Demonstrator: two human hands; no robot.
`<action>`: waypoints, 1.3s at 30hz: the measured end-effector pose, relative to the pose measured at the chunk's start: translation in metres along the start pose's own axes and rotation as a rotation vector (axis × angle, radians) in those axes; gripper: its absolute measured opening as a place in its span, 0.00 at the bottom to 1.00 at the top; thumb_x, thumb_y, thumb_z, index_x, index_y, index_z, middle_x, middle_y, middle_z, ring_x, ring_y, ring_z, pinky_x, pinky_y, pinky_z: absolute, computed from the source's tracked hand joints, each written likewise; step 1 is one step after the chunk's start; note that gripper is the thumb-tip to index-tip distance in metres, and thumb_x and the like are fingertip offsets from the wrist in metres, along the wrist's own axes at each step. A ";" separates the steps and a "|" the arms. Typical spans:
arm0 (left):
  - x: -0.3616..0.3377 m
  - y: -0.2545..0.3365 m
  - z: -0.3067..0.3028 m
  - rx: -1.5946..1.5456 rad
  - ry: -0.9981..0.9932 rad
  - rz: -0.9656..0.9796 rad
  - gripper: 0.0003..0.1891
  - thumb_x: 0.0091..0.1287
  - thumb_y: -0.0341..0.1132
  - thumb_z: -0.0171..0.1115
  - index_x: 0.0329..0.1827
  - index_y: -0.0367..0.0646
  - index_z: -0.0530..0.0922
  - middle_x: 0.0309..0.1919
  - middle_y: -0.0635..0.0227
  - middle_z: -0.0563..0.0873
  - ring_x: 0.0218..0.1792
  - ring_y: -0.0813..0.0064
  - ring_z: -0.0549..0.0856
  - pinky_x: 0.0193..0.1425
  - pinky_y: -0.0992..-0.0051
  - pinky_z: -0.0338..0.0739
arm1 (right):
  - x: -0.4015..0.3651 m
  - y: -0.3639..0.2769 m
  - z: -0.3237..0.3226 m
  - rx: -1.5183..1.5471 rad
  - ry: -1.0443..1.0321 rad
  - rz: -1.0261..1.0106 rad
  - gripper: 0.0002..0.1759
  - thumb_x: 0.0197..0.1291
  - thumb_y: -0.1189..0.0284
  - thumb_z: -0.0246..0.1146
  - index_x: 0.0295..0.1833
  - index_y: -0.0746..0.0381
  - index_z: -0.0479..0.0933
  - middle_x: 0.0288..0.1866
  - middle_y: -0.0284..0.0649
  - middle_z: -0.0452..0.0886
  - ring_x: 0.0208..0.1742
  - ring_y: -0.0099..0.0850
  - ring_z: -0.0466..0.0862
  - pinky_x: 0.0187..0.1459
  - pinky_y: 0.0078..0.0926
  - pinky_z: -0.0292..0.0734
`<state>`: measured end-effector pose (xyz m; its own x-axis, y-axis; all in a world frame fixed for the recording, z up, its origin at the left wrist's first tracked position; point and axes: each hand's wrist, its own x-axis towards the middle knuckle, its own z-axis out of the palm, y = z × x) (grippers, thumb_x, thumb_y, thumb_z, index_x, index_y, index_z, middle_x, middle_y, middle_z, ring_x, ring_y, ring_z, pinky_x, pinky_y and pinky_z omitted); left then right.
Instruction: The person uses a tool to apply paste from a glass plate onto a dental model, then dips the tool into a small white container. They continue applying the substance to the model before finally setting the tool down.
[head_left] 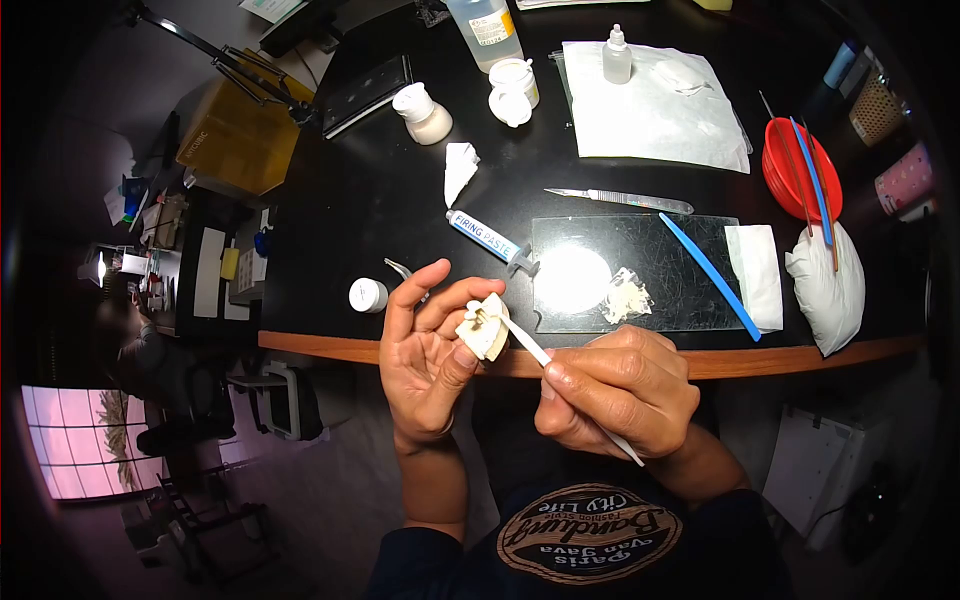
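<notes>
Gripping a probably light, stiff, brittle cast, best held by its base, the left hand presents it to a stick pinched in the right hand.

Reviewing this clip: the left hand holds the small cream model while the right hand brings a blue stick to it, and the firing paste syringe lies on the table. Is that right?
Not quite: the stick in the right hand is white, not blue, as the head view shows. The rest stands.

Pinkish gridded window, grey floor
</notes>
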<state>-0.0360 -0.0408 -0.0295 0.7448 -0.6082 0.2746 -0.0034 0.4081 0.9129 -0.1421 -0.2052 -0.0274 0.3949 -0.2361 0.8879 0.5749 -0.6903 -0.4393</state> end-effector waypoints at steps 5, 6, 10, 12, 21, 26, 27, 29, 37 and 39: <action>0.000 -0.001 -0.001 -0.009 -0.003 0.001 0.41 0.74 0.31 0.69 0.82 0.32 0.54 0.67 0.31 0.76 0.58 0.66 0.86 0.60 0.74 0.83 | 0.001 0.000 0.000 0.008 -0.002 0.005 0.17 0.53 0.77 0.79 0.49 0.66 0.86 0.37 0.39 0.89 0.30 0.26 0.87 0.26 0.18 0.82; -0.001 -0.001 -0.001 -0.010 -0.004 0.002 0.41 0.74 0.31 0.69 0.82 0.32 0.54 0.67 0.32 0.76 0.58 0.66 0.86 0.60 0.74 0.83 | 0.001 0.000 0.000 0.010 0.000 0.007 0.17 0.52 0.78 0.79 0.49 0.66 0.86 0.37 0.39 0.88 0.30 0.26 0.87 0.26 0.19 0.82; 0.000 -0.001 -0.001 -0.009 -0.011 0.004 0.41 0.74 0.32 0.69 0.82 0.32 0.54 0.67 0.32 0.76 0.59 0.66 0.86 0.61 0.74 0.82 | 0.001 0.000 0.000 0.011 0.009 0.013 0.19 0.49 0.81 0.78 0.49 0.67 0.86 0.37 0.39 0.88 0.30 0.27 0.87 0.27 0.19 0.83; 0.000 -0.001 -0.002 -0.007 -0.012 0.004 0.41 0.74 0.32 0.69 0.82 0.32 0.54 0.67 0.32 0.76 0.59 0.66 0.86 0.61 0.74 0.82 | 0.000 0.000 0.001 0.011 0.010 0.015 0.19 0.48 0.82 0.78 0.49 0.67 0.86 0.37 0.39 0.88 0.30 0.27 0.87 0.27 0.19 0.83; 0.000 -0.001 -0.001 -0.003 -0.010 0.004 0.40 0.74 0.32 0.69 0.82 0.32 0.54 0.67 0.31 0.76 0.59 0.66 0.86 0.61 0.73 0.83 | 0.001 0.000 0.000 0.016 -0.002 0.017 0.19 0.48 0.81 0.78 0.49 0.67 0.86 0.38 0.39 0.88 0.31 0.27 0.88 0.27 0.19 0.83; 0.000 -0.001 -0.002 -0.003 -0.019 0.009 0.40 0.74 0.31 0.69 0.82 0.31 0.54 0.67 0.31 0.76 0.59 0.66 0.86 0.61 0.73 0.83 | 0.001 0.000 0.000 0.016 -0.003 0.016 0.19 0.49 0.81 0.78 0.49 0.67 0.86 0.38 0.39 0.88 0.31 0.27 0.88 0.27 0.19 0.83; 0.000 -0.001 -0.002 -0.004 -0.021 0.012 0.40 0.74 0.31 0.69 0.82 0.31 0.54 0.67 0.31 0.76 0.59 0.66 0.86 0.61 0.73 0.83 | 0.001 0.000 0.000 0.015 -0.001 0.016 0.19 0.49 0.81 0.78 0.49 0.67 0.86 0.38 0.39 0.88 0.31 0.27 0.88 0.27 0.19 0.83; 0.000 0.000 -0.001 -0.002 -0.019 0.007 0.40 0.74 0.31 0.68 0.82 0.31 0.54 0.68 0.31 0.76 0.59 0.66 0.86 0.61 0.73 0.83 | 0.001 0.000 0.001 0.013 0.003 0.016 0.19 0.49 0.81 0.78 0.49 0.67 0.86 0.38 0.39 0.89 0.31 0.27 0.88 0.26 0.19 0.83; 0.000 -0.001 -0.007 -0.107 -0.046 -0.016 0.40 0.74 0.30 0.68 0.82 0.31 0.52 0.69 0.29 0.75 0.61 0.63 0.86 0.58 0.72 0.86 | 0.001 -0.001 -0.002 0.042 0.035 0.020 0.15 0.54 0.80 0.76 0.49 0.66 0.86 0.37 0.38 0.89 0.29 0.25 0.87 0.26 0.19 0.83; 0.001 0.000 -0.010 -0.156 -0.070 -0.020 0.39 0.74 0.29 0.68 0.81 0.31 0.53 0.69 0.29 0.75 0.63 0.61 0.85 0.61 0.70 0.85 | 0.000 0.000 -0.001 0.068 0.043 0.021 0.15 0.54 0.80 0.76 0.48 0.66 0.86 0.37 0.38 0.89 0.28 0.25 0.87 0.26 0.19 0.82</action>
<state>-0.0288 -0.0344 -0.0324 0.6953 -0.6611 0.2821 0.1189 0.4928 0.8620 -0.1428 -0.2054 -0.0271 0.3771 -0.2799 0.8829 0.6151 -0.6370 -0.4647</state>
